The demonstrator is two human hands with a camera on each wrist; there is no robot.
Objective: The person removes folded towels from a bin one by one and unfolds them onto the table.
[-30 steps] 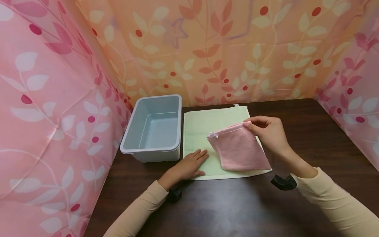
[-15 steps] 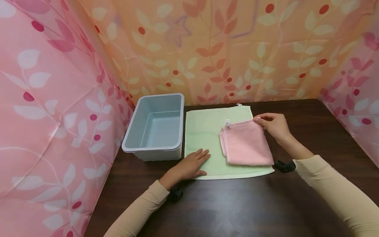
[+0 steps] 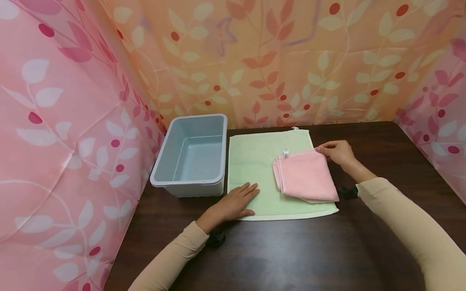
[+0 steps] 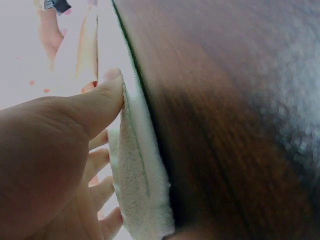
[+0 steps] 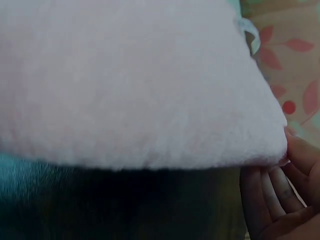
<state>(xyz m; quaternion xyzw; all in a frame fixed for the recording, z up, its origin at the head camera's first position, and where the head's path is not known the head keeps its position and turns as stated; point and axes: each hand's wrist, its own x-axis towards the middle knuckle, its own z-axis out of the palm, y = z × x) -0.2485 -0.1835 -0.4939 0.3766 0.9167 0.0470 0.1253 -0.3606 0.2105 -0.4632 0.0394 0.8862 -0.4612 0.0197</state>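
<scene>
The folded pink towel [image 3: 306, 176] has shifted rightward and flattened onto the pale-green towel [image 3: 255, 161]. The right hand [image 3: 338, 154] pinches its far right corner; the left hand [image 3: 237, 203] presses the green one, fingers spread. Probably light, floppy, best held by corners.

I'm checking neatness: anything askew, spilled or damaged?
The pink cloth, pinched at a corner by the right hand, has staggered layers along its left edge, so its fold looks uneven. No spill or damage shows.

Nothing legible; tag [image 3: 286, 153] on pink cloth [image 3: 308, 176] unreadable.
</scene>
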